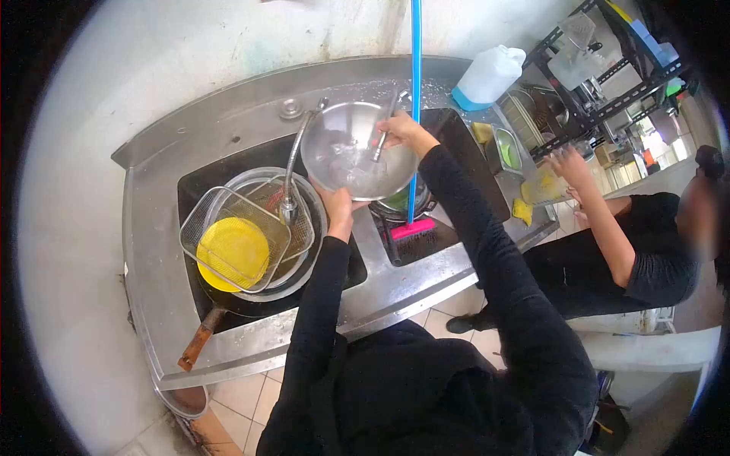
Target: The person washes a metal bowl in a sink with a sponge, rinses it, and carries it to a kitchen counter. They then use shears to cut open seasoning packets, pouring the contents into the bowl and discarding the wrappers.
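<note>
My left hand [339, 211] is closed on the near rim of a shiny metal bowl [334, 152], which it holds tilted over the divider between two sinks. My right hand [401, 131] reaches over the bowl's right side, its fingers wrapped round a metal faucet spout [378, 152] that points down into the bowl. Some water seems to lie in the bowl. Left of it, a second faucet [288, 207] hangs over the left sink, where a wire basket [199, 204] and a yellow plate [232, 254] rest on a large metal basin [310, 254].
A blue-handled broom [416, 61] with a pink head [413, 229] stands in the right sink. A wooden-handled pan [201, 338] juts over the front edge. Behind stands a jug of blue liquid [490, 76]. To the right, another person [601, 258] holds a clear container [544, 186] near a yellow sponge [522, 212].
</note>
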Demonstrator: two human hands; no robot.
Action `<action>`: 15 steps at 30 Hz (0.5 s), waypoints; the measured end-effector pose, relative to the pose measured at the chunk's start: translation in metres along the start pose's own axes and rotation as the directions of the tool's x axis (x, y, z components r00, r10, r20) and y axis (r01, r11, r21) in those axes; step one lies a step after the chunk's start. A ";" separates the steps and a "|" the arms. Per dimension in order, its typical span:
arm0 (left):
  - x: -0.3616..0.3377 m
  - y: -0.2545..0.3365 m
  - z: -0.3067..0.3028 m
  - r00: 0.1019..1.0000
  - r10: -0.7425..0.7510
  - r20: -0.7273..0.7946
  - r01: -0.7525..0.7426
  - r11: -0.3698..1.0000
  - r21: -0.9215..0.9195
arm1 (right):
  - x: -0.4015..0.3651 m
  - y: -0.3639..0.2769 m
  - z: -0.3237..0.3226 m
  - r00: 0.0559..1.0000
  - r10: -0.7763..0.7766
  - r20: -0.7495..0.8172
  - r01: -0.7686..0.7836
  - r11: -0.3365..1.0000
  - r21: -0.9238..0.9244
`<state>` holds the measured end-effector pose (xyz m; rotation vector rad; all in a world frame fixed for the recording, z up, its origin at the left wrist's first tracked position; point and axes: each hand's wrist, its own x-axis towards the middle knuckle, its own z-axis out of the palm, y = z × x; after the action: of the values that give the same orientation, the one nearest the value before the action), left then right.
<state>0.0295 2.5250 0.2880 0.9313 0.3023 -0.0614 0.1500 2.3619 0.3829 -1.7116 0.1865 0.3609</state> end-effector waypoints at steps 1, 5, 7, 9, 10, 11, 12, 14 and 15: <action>0.002 0.001 0.001 1.000 0.000 0.005 0.000 1.000 -0.012 | 0.001 0.002 -0.009 1.000 0.002 0.001 -0.002 1.000 -0.004; -0.003 0.014 0.000 1.000 0.004 0.009 -0.004 0.998 0.066 | 0.001 0.017 -0.029 0.996 -0.084 -0.030 0.064 0.901 -0.430; -0.008 0.016 -0.003 1.000 -0.013 0.014 0.013 1.000 0.024 | -0.002 0.023 -0.030 0.944 -0.298 -0.143 0.042 0.536 -0.843; -0.013 0.025 -0.014 0.993 -0.072 0.091 0.067 0.996 0.061 | -0.005 0.028 -0.024 0.921 -0.352 -0.168 0.038 0.510 -0.860; -0.016 0.033 -0.019 0.978 -0.133 0.163 0.117 0.988 0.103 | -0.003 0.028 -0.019 0.894 -0.405 -0.190 0.033 0.484 -0.874; -0.022 0.039 -0.023 0.979 -0.129 0.159 0.114 0.988 0.100 | -0.001 0.028 -0.014 0.895 -0.407 -0.184 0.039 0.481 -0.876; -0.030 0.047 -0.027 0.955 -0.194 0.224 0.155 0.972 0.177 | 0.004 0.031 -0.008 0.856 -0.490 -0.167 0.112 0.490 -0.864; -0.033 0.043 -0.035 0.933 -0.293 0.210 0.229 0.931 0.284 | 0.032 0.047 0.001 0.832 -0.504 -0.231 0.220 0.684 -0.696; -0.036 0.043 -0.034 0.935 -0.288 0.205 0.226 0.933 0.282 | 0.036 0.041 0.012 0.833 -0.506 -0.225 0.227 0.682 -0.695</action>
<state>-0.0052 2.5752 0.3132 1.1217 0.1892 -0.4655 0.1689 2.3689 0.3304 -2.4522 -0.0120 -0.2986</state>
